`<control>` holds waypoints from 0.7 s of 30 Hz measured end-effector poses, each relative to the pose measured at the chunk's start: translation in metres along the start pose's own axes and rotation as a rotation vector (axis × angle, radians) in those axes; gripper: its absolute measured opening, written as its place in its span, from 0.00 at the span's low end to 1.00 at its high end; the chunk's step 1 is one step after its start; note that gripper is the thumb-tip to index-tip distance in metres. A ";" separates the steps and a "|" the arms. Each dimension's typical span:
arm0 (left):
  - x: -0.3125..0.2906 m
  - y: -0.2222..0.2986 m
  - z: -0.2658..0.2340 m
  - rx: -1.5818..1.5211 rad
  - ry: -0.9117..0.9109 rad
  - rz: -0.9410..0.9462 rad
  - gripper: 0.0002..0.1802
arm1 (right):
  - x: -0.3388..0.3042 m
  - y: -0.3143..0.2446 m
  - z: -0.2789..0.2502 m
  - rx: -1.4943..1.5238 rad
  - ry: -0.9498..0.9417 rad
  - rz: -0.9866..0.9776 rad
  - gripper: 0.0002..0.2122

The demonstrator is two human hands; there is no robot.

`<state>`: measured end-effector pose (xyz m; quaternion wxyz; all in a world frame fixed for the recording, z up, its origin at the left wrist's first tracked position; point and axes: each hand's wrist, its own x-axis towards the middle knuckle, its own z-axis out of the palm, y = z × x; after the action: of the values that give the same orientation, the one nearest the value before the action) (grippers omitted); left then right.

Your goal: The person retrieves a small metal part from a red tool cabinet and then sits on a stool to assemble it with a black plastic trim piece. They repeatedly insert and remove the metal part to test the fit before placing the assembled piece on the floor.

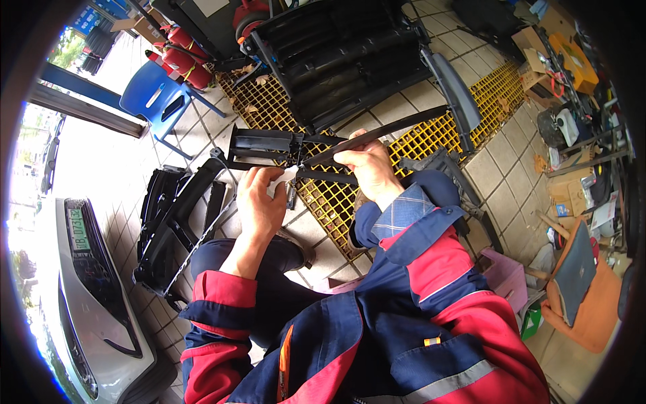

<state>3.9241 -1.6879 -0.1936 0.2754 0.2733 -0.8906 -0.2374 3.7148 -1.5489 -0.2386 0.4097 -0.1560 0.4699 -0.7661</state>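
Note:
In front of my knees, my right hand (371,168) is closed around a long, narrow black strip (412,122). The strip slants from the middle of the view up to the right. At its lower left end, my left hand (260,205) pinches a crumpled white piece (288,177), paper or cloth; I cannot tell which. My fingertips there are close to the strip, but whether they touch it is hidden. Beneath both hands lie black ribbed parts (264,141). Just beyond stands a large black plastic panel (336,60) with moulded ribs.
Yellow floor grating (330,209) crosses the tiles. More black frame parts (178,215) lie left of my legs, near a silver car (101,303). A blue chair (151,94) and red fire extinguishers (185,64) stand far left. Cartons (572,195) and an orange-seated chair (585,306) crowd the right.

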 end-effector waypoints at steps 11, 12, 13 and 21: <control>0.002 -0.002 0.000 0.093 0.034 0.139 0.13 | 0.001 0.000 -0.002 -0.080 0.035 0.009 0.08; 0.002 -0.002 -0.001 0.098 0.031 0.145 0.13 | 0.001 0.001 -0.002 -0.079 0.039 0.014 0.08; 0.002 -0.001 -0.001 0.093 0.032 0.154 0.13 | 0.001 0.001 -0.002 -0.082 0.031 0.007 0.08; 0.003 0.002 -0.004 0.132 0.024 0.195 0.13 | 0.001 0.000 -0.003 -0.090 0.036 0.021 0.08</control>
<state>3.9234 -1.6897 -0.1885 0.2891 0.2056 -0.9233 -0.1471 3.7129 -1.5479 -0.2403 0.4016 -0.1556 0.5128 -0.7427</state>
